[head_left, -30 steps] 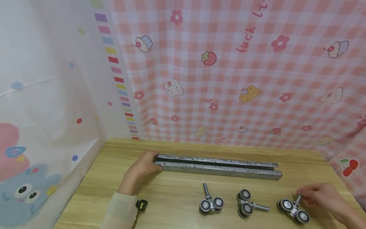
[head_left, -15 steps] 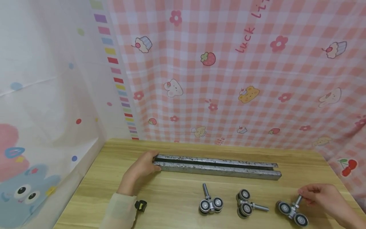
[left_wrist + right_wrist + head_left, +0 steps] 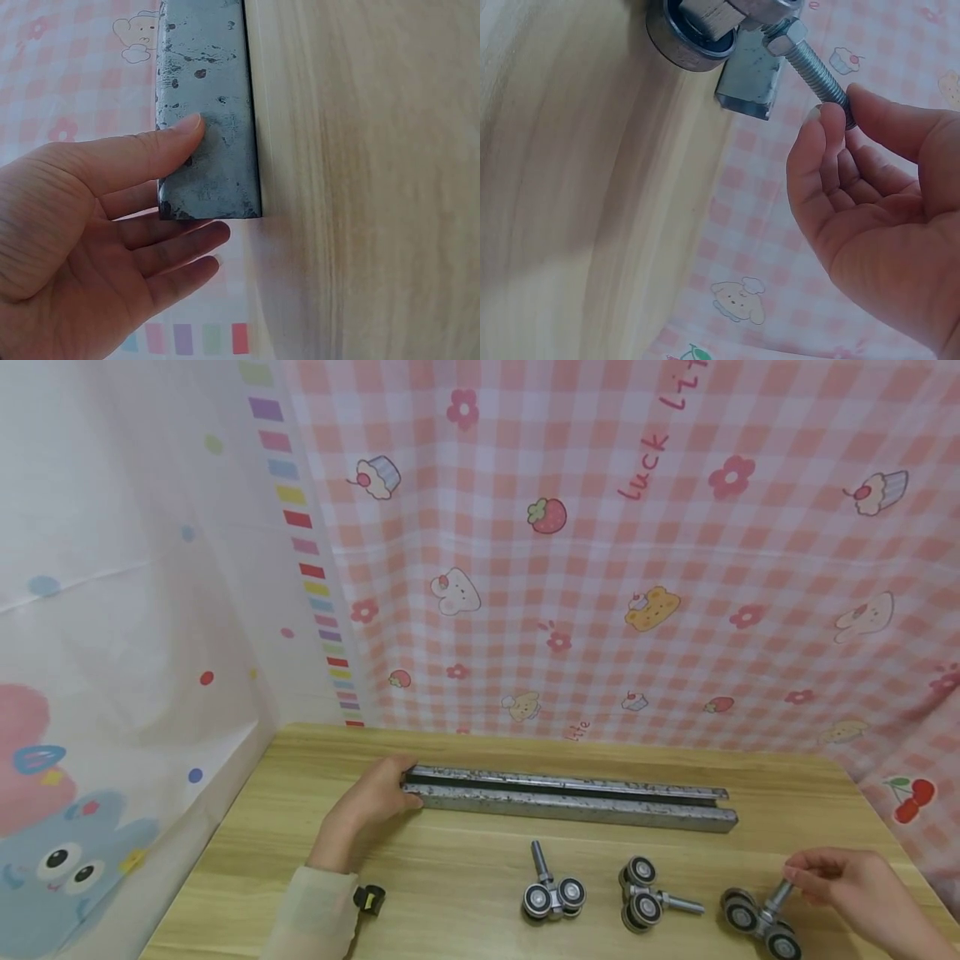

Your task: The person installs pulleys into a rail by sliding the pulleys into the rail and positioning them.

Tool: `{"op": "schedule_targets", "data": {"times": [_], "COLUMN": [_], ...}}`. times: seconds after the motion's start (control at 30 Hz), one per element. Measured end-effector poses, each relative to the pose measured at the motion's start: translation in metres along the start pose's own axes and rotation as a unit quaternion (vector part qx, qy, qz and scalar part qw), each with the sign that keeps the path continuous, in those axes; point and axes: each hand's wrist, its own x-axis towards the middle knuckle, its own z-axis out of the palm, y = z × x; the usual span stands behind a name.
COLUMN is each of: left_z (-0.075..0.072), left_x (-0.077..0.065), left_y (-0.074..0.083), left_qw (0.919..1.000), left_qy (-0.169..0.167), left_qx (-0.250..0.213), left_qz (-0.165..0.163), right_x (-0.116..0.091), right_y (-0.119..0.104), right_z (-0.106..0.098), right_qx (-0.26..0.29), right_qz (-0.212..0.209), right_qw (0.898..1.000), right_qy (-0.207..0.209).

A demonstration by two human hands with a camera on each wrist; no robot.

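A slotted grey steel rail (image 3: 570, 807) lies lengthwise on the table, its surface scuffed with dark spots. My left hand (image 3: 375, 795) grips its left end. In the left wrist view the thumb (image 3: 161, 150) presses the rail's front face, and the other fingers reach behind and past the end. Far right, my right hand (image 3: 855, 881) pinches the tip of a threaded bolt (image 3: 817, 71) between thumb and fingertips. That bolt belongs to a roller trolley (image 3: 741, 917) with black-and-silver wheels, which hangs to the left of the hand. Whether its wheels touch the table I cannot tell.
Two more roller trolleys lie in front of the rail: one (image 3: 572, 893) with its bolt pointing away, the other (image 3: 645, 908) with its bolt pointing right. A wood-grain table (image 3: 450, 877) carries everything. Behind it hangs a pink checked cloth (image 3: 495, 635); a white cloth (image 3: 150, 635) hangs left.
The trolley in my right hand has shifted slightly left and down and turned a little. The left hand, the rail and the other two trolleys stay put.
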Motion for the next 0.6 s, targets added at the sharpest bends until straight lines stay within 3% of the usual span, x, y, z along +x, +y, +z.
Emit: {"op": "schedule_targets", "data": {"times": [0.23,0.6], "left_z": [0.0003,0.0007], "left_x": [-0.0007,-0.0005], "left_y": [-0.0005,-0.0014], "left_qw": [0.9999,0.9998], "left_qy": [0.005,0.008], "left_qx": [0.005,0.002], "left_qz": [0.008,0.015], "right_x": [-0.0031,-0.0068], "right_y": [-0.0027,-0.0097], "right_z": [0.0016,0.0079], "right_qx": [0.015,-0.033], "right_qz": [-0.009,-0.055], "right_qw": [1.000,0.998], "right_qy": [-0.017,0.021]}}
